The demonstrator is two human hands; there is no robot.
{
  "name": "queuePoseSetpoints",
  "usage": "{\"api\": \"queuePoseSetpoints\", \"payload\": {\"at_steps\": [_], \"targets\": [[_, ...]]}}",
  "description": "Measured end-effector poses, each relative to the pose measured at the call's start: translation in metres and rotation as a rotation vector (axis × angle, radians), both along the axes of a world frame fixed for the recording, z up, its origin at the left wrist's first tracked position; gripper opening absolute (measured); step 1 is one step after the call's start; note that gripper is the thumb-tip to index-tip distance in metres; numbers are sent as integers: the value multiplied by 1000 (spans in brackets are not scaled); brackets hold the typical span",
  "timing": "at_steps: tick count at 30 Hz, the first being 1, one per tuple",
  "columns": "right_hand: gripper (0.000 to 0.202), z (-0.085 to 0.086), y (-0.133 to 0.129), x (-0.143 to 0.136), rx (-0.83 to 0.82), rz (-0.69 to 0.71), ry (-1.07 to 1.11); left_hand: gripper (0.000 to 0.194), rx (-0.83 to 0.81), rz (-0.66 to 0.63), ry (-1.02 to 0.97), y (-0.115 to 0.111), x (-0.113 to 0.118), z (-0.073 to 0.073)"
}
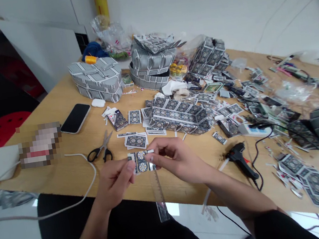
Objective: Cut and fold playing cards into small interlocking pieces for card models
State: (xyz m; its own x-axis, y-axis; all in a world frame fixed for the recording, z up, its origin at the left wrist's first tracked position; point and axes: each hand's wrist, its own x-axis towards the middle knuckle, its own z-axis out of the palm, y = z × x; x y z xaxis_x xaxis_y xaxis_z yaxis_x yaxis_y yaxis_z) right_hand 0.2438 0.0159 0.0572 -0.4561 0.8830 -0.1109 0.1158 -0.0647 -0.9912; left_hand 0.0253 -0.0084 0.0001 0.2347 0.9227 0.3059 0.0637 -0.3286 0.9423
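A small patterned playing card piece (142, 163) is held up between both hands near the table's front edge. My left hand (117, 177) pinches its left end between thumb and fingers. At the right end, my right hand (177, 158) grips it the same way. Just beyond the hands lies a small pile of patterned cards (135, 141). A clear ruler (160, 199) sticks out over the table edge below the card. Black-handled scissors (102, 148) lie left of the pile.
Behind the cards stands a long box made of folded cards (177, 115). A black glue gun (242, 161) with its cable lies at the right. A phone (76, 118) and a white cable (94, 177) are at the left. Card-covered boxes (98, 80) stand at the back.
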Motion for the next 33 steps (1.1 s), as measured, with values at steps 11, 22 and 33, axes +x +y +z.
{"api": "queuePoseSetpoints", "payload": {"at_steps": [11,22,33], "targets": [[41,-4,2,-2,-42,44,26,53,92,33,61,-1,-4,8],[43,-3,0,1,83,-31,-73,51,32,10,21,1,-2,2],[54,0,-3,-3,81,7,156,62,-237,-23,-209,-2,3,0]]}}
